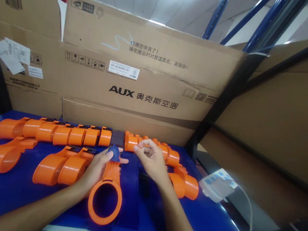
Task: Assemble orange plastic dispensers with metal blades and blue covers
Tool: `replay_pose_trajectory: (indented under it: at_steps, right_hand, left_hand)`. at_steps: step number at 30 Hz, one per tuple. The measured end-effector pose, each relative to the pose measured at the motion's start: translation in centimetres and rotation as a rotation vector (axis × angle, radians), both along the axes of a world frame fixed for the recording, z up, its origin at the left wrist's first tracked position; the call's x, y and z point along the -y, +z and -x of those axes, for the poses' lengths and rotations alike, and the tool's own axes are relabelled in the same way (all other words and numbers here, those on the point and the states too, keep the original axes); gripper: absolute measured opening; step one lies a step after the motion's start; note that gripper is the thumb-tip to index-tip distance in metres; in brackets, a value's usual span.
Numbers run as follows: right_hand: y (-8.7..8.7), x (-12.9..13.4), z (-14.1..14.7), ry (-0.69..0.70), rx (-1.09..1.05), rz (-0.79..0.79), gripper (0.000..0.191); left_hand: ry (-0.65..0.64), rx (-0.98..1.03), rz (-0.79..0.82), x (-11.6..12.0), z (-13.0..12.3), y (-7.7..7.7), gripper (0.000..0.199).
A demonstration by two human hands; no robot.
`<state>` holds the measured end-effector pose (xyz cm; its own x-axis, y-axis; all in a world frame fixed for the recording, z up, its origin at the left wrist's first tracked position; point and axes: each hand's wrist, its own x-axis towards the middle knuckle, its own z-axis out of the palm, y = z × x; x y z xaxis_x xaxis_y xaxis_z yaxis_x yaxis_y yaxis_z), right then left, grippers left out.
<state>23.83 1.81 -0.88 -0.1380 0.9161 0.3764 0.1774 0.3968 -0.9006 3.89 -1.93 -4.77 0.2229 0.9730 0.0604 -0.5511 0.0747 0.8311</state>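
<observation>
My left hand is closed around the arm of an orange plastic ring holder, whose round opening faces me. Its thumb presses a small blue piece at the top of that arm. To the right, my right hand is raised with thumb and index finger pinched together. Whatever may be between those fingertips is too small to make out. Just behind the right hand stand more orange ring holders. Under the held one, dark blue sheets lie on the blue tabletop.
Similar orange holders stand in a row along the back, with several more in front on both sides. A dark flat stack breaks the row. Behind rises a cardboard panel. At right hangs a white power strip with a cable.
</observation>
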Motion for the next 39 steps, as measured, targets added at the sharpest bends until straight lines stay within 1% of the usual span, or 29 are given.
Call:
replay_pose_trajectory:
  at_steps: [2,4,8,10,13,15,17,21,24,27,32,39]
  right_hand:
    - [0.3,0.5,0.5,0.069,-0.094,0.043,0.035]
    - [0.5,0.8,0.8,0.14,-0.131,0.084,0.039]
    - [0.1,1.1,1.3,0.238,-0.041,0.116,0.038]
    - [-0.4,1.1,1.6,0.25,-0.029,0.12,0.037]
    - [-1.2,1.0,2.1,0.222,-0.09,0.147,0.04]
    - [-1.3,1.0,2.2,0.22,-0.13,0.152,0.041]
    - [-1.1,0.9,2.2,0.225,-0.14,0.118,0.041]
    - [-0.2,0.8,1.5,0.181,-0.107,-0.034,0.04]
    - [0.3,0.7,0.9,0.172,-0.071,-0.11,0.039]
    - [0.4,0.7,0.5,0.19,0.01,-0.181,0.039]
    - [0.4,0.8,0.6,0.199,0.112,-0.283,0.038]
    - [0.4,0.9,0.7,0.177,0.118,-0.304,0.035]
  left_hand:
    - [0.027,0.035,0.001,-0.2,0.1,0.0,0.065]
    - [0.036,0.103,0.019,-0.6,0.3,-0.2,0.069]
    - [0.05,0.208,0.069,-1.5,0.8,-0.5,0.075]
    - [0.062,0.228,0.082,-1.6,0.8,-0.5,0.076]
    - [0.073,0.246,0.081,-1.2,0.7,-0.2,0.077]
    - [0.065,0.254,0.07,-0.9,0.5,0.1,0.077]
    - [0.07,0.254,0.048,-0.6,0.3,0.4,0.075]
    - [0.121,0.221,0.003,-0.5,-0.1,0.7,0.064]
    - [0.137,0.213,-0.045,-0.6,-0.3,0.4,0.051]
    - [0.198,0.2,-0.112,-0.7,-0.3,0.0,0.042]
    - [0.266,0.154,-0.17,-0.7,-0.2,-0.6,0.045]
    - [0.296,0.151,-0.205,-1.1,-0.2,-0.9,0.048]
